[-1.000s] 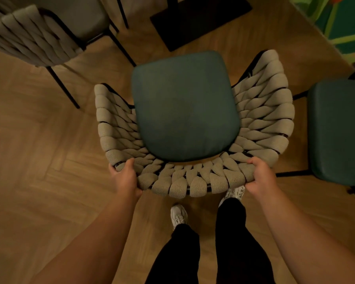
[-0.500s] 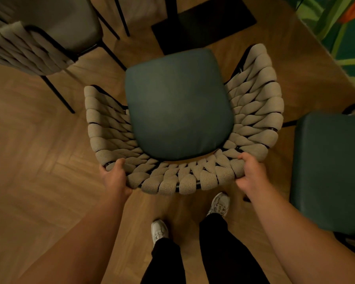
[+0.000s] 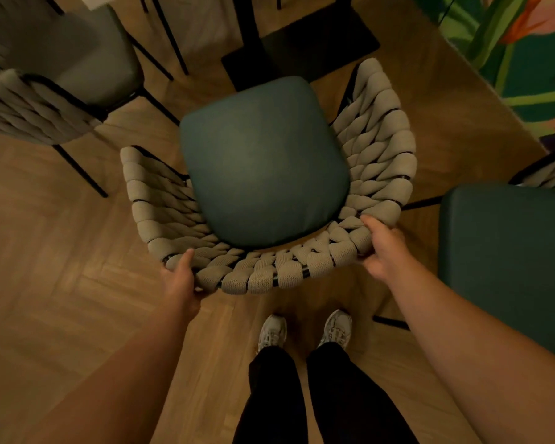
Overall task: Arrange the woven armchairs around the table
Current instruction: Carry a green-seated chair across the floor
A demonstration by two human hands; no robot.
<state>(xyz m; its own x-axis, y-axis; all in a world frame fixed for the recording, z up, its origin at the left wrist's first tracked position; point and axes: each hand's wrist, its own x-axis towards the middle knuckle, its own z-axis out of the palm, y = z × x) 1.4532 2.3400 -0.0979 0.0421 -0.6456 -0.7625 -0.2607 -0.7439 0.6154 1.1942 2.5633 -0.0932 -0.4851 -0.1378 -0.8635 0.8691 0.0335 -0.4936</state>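
A woven armchair (image 3: pixel 263 165) with a beige rope back and a dark green seat cushion stands in front of me, seen from above. My left hand (image 3: pixel 179 280) grips the left part of its woven backrest. On the right part of the same backrest rim is my right hand (image 3: pixel 382 245), also gripping. The front of the seat points at the table's black base plate (image 3: pixel 321 49) and post; the tabletop itself is out of view.
A second woven armchair (image 3: pixel 61 81) stands at the upper left, its legs close to the held chair. A third, green-cushioned chair (image 3: pixel 507 261) sits at the right. A wall with a leaf mural (image 3: pixel 513 43) runs along the upper right. My feet stand on wooden parquet (image 3: pixel 61 283).
The chair has shifted forward toward the table base and its seat has turned slightly. My feet have stepped forward behind it. Both hands keep their grip on the backrest.
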